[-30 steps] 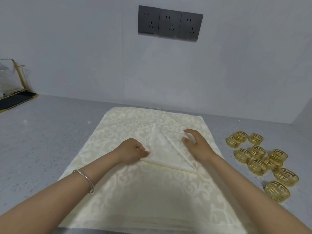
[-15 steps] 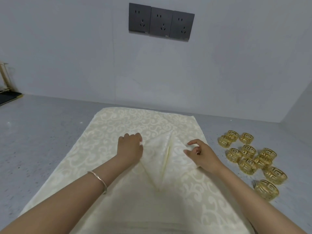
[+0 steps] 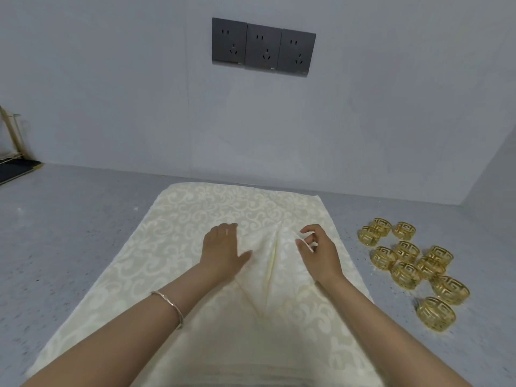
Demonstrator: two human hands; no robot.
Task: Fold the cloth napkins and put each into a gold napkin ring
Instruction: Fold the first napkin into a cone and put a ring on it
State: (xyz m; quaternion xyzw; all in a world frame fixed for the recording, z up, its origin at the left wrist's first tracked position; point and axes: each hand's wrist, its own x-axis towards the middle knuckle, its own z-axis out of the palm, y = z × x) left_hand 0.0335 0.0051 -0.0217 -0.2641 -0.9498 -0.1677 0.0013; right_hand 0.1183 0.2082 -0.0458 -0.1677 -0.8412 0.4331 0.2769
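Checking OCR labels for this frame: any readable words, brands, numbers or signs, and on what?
No text can be read anywhere in this view.
Wall sockets: tiny pale marks on the lower edges, too small to read.
Gold napkin rings: cut-out key pattern only, no letters.
Cloth napkins: woven scroll pattern, no writing.
Bracelet: no marking visible.

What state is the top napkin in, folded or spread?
Folded: the napkin forms a narrow wedge, two flaps meeting along a centre crease.
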